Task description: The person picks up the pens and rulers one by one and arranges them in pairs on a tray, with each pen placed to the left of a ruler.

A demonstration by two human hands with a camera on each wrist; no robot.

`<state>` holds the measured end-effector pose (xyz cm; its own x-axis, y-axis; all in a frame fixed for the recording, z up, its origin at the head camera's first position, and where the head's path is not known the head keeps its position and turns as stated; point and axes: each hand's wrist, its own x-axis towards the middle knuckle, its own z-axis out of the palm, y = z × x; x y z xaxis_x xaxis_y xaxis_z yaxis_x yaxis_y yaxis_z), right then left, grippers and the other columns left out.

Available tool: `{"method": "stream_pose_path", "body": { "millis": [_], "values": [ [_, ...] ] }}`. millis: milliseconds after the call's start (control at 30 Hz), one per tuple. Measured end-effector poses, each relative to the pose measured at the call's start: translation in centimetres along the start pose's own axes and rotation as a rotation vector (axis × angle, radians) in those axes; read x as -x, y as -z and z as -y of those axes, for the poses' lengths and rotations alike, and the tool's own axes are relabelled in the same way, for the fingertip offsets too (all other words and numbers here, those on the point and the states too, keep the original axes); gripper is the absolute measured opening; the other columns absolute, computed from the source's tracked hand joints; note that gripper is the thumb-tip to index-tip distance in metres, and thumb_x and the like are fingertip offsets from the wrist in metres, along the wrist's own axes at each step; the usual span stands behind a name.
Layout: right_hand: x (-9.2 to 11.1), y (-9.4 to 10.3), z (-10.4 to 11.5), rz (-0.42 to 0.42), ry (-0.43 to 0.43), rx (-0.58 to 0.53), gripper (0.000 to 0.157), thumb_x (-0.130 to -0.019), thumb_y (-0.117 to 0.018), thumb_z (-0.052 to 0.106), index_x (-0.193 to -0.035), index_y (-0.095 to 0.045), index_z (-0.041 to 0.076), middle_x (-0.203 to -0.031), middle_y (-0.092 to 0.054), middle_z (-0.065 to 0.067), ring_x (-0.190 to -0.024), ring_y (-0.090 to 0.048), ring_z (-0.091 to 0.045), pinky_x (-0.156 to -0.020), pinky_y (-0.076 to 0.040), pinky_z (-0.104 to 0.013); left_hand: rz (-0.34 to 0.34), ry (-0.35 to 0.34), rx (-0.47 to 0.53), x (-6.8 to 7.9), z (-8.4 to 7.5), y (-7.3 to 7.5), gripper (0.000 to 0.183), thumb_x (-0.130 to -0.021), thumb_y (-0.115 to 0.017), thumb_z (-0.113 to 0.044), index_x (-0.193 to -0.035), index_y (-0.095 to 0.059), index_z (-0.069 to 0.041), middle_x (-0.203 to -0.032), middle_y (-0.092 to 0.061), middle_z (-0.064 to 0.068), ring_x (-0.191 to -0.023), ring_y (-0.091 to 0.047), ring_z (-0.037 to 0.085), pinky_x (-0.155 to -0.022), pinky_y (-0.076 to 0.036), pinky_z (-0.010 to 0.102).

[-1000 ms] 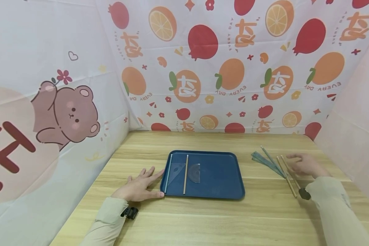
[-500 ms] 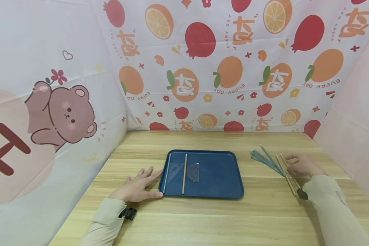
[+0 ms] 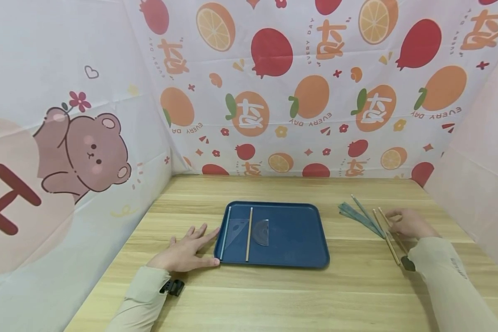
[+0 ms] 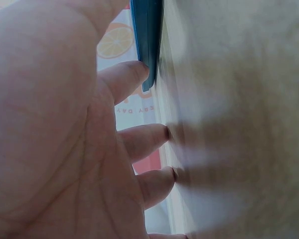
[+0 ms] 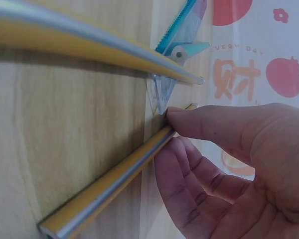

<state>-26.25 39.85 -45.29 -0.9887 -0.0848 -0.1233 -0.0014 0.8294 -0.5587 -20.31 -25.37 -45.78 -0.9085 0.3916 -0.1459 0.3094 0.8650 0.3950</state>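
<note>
My left hand [image 3: 182, 253] lies spread on the table, thumb and index finger touching the left side of a blue tray [image 3: 299, 240]. Inside the tray are a green pencil [image 3: 226, 235], a yellow pencil [image 3: 249, 235], a clear set square [image 3: 235, 230] and a clear protractor [image 3: 262, 233]. Over on the right, my right hand [image 3: 412, 224] pinches a yellow pencil with silver stripes [image 5: 109, 194] between thumb and fingers, low over the table. A second striped yellow pencil [image 3: 387, 240] lies just to its left.
Left of those pencils lie translucent teal ruler-like strips [image 3: 360, 219] and another green pencil [image 3: 358, 205]. A fruit-print cloth [image 3: 282, 106] hangs behind the wooden table [image 3: 274, 295]. Pale cloths stand at both sides, the left one [image 3: 145, 138] with a bear print.
My right hand's fingers have come down and closed on the rightmost yellow pencil. The left hand stays at the tray's edge. The head view has shifted slightly.
</note>
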Motion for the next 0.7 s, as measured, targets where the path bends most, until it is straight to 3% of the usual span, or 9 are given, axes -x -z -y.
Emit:
{"method": "stream_pose_path", "body": {
  "millis": [100,333,700],
  "values": [
    [0.04,0.09,0.08,-0.014,0.006,0.043,0.054,-0.088,-0.073,0.001,-0.135,-0.055,-0.021,-0.097,-0.070,-0.023,-0.080,-0.064,-0.022,-0.066,-0.055,-0.031,0.001,-0.001,-0.003,0.04,0.00,0.04,0.096,-0.093,-0.072,-0.068,-0.171,-0.033,-0.028,-0.177,-0.023,0.026,-0.160,-0.015,0.062,-0.110,-0.009,0.096],
    [-0.02,0.19,-0.18,-0.031,0.037,0.137,0.050,-0.086,-0.075,0.005,-0.128,-0.061,-0.019,-0.107,-0.067,-0.033,-0.090,-0.060,-0.036,-0.074,-0.049,-0.034,0.003,-0.003,0.000,0.00,-0.02,0.12,0.095,-0.093,-0.072,-0.069,-0.171,-0.033,-0.030,-0.177,-0.022,0.025,-0.160,-0.015,0.062,-0.110,-0.008,0.096],
    [0.05,0.24,-0.49,-0.062,0.094,0.181,0.047,-0.077,-0.072,0.003,-0.118,-0.065,-0.019,-0.102,-0.069,-0.032,-0.084,-0.060,-0.034,-0.073,-0.050,-0.037,-0.001,-0.001,0.004,-0.10,0.15,0.03,0.096,-0.092,-0.073,-0.069,-0.170,-0.033,-0.030,-0.177,-0.021,0.026,-0.161,-0.014,0.062,-0.109,-0.008,0.096]
  ]
}}
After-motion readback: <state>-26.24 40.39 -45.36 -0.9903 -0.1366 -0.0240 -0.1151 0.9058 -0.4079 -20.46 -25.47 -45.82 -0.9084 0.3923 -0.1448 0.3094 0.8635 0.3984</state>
